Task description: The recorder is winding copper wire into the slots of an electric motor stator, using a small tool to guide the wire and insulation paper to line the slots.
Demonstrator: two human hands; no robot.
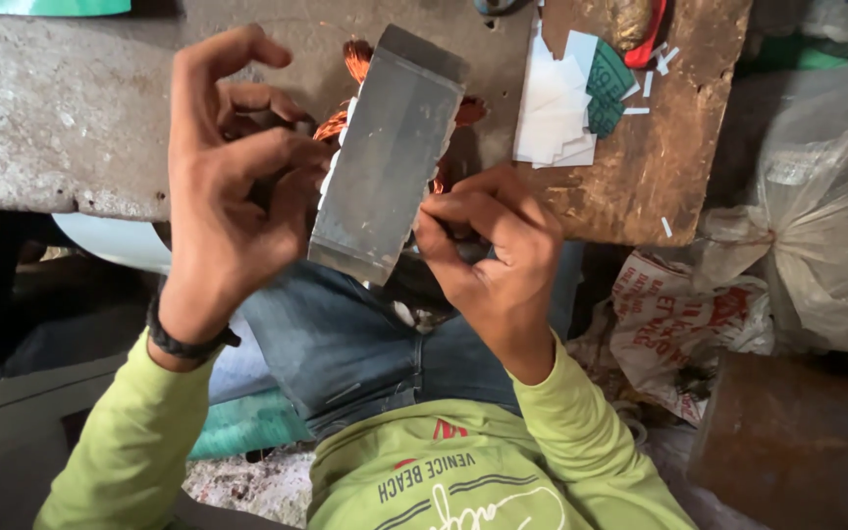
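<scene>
A grey metal motor stator [385, 157] with copper wire coils [355, 61] showing at its far end is held tilted above my lap. My left hand [228, 186] grips its left side, fingers curled around the white insulation and copper at the edge. My right hand [488, 240] presses against its right lower side, fingertips pinched at the edge; what they pinch is hidden. Both sleeves are light green, and a black band sits on my left wrist.
A worn wooden bench [660, 167] lies ahead with a stack of white paper strips [554, 103] and a green-printed piece [606, 93]. A grey slab [51, 118] is at the left. Plastic bags [826, 206] and a printed sack [684, 324] crowd the right.
</scene>
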